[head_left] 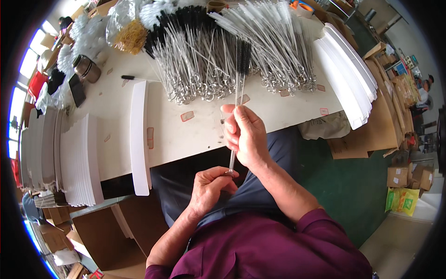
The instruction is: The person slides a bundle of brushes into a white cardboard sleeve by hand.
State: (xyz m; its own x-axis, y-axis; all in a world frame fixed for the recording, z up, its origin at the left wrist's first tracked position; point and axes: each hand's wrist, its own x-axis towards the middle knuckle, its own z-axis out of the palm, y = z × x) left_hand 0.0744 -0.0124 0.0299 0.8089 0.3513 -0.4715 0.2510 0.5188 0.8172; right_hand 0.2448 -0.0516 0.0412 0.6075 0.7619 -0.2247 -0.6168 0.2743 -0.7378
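Observation:
A small bunch of thin wire-stemmed brushes with black bristles (242, 58) stands upright between my hands, bristles toward the table. My right hand (251, 137) is closed around the stems. Lower down, over my lap, my left hand (208, 188) pinches the looped wire ends. How many brushes I hold, I cannot tell. Beyond my hands lies a heap of black-bristled brushes (195, 65), loops facing me. To its right sits a heap of white-bristled brushes (274, 51). One long white carton (140, 139) lies left of my hands, sticking out past the table's near edge.
Stacks of flat white cartons (79, 160) line the table's left, with another stack (346, 76) at the right. Rubber bands (130, 38), a thermos (87, 69), a phone (77, 90) and a tape roll (303, 9) lie farther back. An open cardboard box (104, 232) stands at lower left.

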